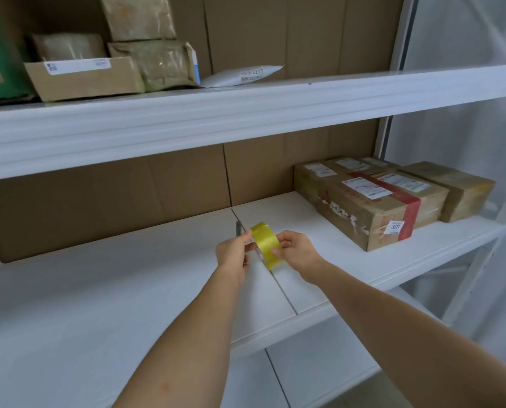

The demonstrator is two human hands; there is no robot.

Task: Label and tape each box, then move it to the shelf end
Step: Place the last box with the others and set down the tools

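Tape roll (265, 244) is hanging over the middle shelf (128, 290), with left hand (233, 251) pinching it at 9 o'clock and right hand (297, 254) fingers curling on it at 3 o'clock, so it might be slipping and dropping if either grip is loosening.
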